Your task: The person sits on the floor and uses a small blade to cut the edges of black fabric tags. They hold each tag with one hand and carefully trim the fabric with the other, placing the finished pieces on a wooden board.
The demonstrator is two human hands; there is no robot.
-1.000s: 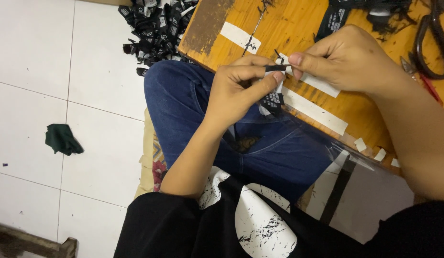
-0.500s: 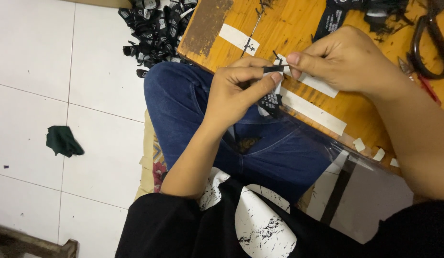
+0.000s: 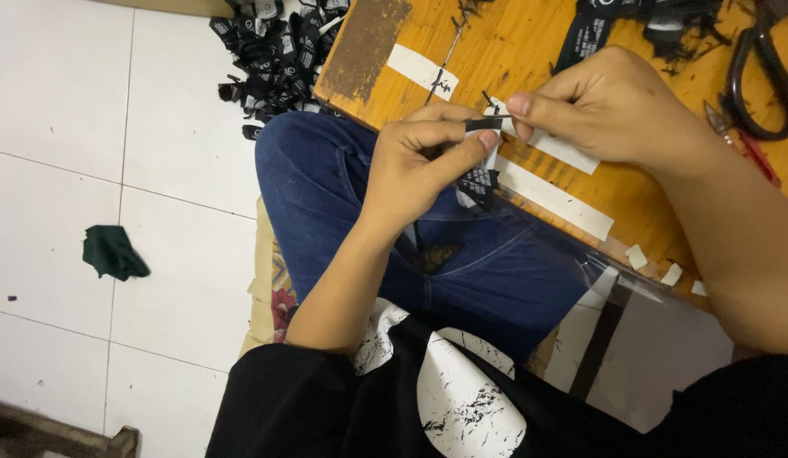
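Barely shifted since a second ago: left hand point(image 3: 415, 165) and right hand point(image 3: 602, 106) pinching a small black label point(image 3: 483, 125) from both ends, taut over the worktop point(image 3: 513, 51) edge; white strips point(image 3: 551, 197) alongside, black label pile point(image 3: 275, 47) on floor.

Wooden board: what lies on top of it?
On the wooden board lie white paper strips, black scissors and black scraps. The right hand covers part of one strip.
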